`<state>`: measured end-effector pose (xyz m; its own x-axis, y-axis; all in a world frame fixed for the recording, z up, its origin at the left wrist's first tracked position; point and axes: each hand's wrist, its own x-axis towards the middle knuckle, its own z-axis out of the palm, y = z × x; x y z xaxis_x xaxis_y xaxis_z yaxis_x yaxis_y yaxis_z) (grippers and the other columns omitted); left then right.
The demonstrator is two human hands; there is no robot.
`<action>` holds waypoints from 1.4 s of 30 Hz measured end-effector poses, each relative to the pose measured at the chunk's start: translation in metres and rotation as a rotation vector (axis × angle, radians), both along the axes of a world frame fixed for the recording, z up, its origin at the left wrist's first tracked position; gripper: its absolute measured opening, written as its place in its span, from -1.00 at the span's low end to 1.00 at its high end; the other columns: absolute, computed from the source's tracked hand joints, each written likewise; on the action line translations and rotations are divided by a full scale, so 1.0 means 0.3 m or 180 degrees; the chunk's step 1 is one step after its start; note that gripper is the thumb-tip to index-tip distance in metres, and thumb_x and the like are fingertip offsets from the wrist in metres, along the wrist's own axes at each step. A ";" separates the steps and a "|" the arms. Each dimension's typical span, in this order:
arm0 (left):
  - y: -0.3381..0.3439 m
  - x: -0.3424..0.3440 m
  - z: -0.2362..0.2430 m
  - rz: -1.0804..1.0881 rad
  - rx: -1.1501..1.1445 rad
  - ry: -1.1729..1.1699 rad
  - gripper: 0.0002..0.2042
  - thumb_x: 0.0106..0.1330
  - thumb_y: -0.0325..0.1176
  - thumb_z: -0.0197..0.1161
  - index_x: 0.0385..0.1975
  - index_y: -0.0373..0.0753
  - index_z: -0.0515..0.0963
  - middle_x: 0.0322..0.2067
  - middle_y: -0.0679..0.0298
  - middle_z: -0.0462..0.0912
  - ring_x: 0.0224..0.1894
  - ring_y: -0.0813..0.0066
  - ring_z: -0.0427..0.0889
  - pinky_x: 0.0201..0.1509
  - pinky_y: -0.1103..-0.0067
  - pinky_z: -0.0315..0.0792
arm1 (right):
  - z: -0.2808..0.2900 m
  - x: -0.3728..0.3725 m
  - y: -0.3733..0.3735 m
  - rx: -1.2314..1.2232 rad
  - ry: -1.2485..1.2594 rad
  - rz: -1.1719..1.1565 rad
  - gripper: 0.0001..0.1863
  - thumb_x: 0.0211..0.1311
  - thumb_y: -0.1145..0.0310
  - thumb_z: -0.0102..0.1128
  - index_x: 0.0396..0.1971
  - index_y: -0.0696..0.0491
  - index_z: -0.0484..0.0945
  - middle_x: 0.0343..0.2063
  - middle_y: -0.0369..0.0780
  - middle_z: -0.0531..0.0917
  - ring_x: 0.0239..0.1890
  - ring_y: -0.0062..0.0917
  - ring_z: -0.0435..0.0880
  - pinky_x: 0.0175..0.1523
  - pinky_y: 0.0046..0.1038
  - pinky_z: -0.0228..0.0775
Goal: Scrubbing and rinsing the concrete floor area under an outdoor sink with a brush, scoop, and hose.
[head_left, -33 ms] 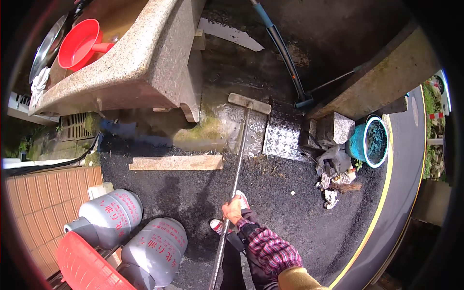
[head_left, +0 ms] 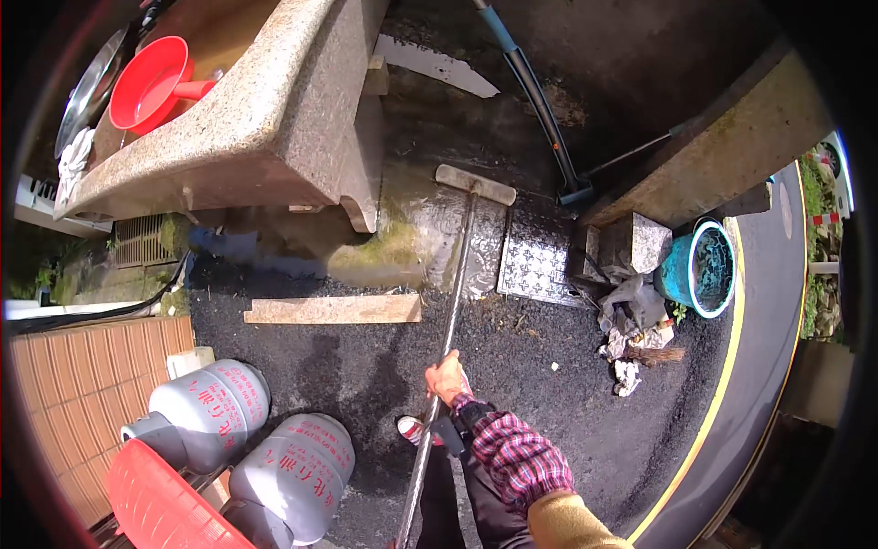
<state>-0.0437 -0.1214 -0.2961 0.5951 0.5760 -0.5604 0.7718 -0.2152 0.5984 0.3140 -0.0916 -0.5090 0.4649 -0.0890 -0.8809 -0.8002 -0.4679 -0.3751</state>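
Observation:
My right hand [head_left: 445, 377] is wrapped round the metal pole [head_left: 455, 316] of a long-handled floor brush. The brush's pale, bar-shaped head [head_left: 476, 184] lies on the wet concrete beyond, its underside hidden. From the hand, the pole slants down past my shoes to the lower edge of the picture. A plaid sleeve [head_left: 519, 456] and a dark strap cover my right wrist and forearm. My left hand does not show clearly anywhere. Just right of the brush head lies a wet metal cover plate [head_left: 541, 258] set in the ground.
A stone sink [head_left: 306, 119] holding a red dipper [head_left: 151, 87] stands at the far left. Nearer are a wooden plank [head_left: 334, 309], two grey gas cylinders [head_left: 294, 476] and a red plastic basket [head_left: 169, 503]. On the right are a teal bucket [head_left: 712, 270], crumpled litter [head_left: 631, 320] and a concrete slab [head_left: 732, 137].
My right hand has moved slightly away from me, pushing the brush head a little farther and to the right over the wet concrete.

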 end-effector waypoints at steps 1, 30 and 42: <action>-0.009 0.066 -0.084 0.0009 -0.0078 0.0123 -0.84 0.17 -0.35 0.02 -0.47 -0.34 0.38 -0.80 0.29 0.15 -0.71 0.57 0.13 -0.66 0.56 0.09 | -0.038 0.111 0.004 -0.0178 -0.0357 0.0264 -0.72 -0.16 0.49 -0.01 -0.43 0.30 0.18 -0.63 -0.01 0.48 -0.74 -0.28 0.51 -0.70 -0.34 0.41; 0.016 0.047 0.225 -0.0060 -0.0849 0.0260 -0.81 0.24 -0.32 -0.08 -0.29 -0.32 0.28 -0.56 0.27 0.33 -0.55 0.57 0.29 -0.49 0.65 0.21 | -0.029 -0.182 -0.231 0.0315 -0.0233 -0.0628 -0.74 -0.12 0.48 -0.03 -0.38 0.17 0.17 -0.67 -0.12 0.44 -0.59 -0.42 0.54 -0.68 -0.37 0.32; 0.061 0.072 0.342 -0.0312 -0.0420 0.0601 -0.77 0.21 -0.25 -0.02 -0.45 -0.32 0.38 -0.78 0.11 0.23 -0.74 0.43 0.23 -0.66 0.45 0.16 | 0.196 -0.404 -0.331 0.0822 -0.0211 -0.0572 -0.68 -0.07 0.56 -0.12 -0.27 0.12 0.06 -0.82 -0.23 0.30 -0.87 -0.51 0.38 -0.83 -0.45 0.26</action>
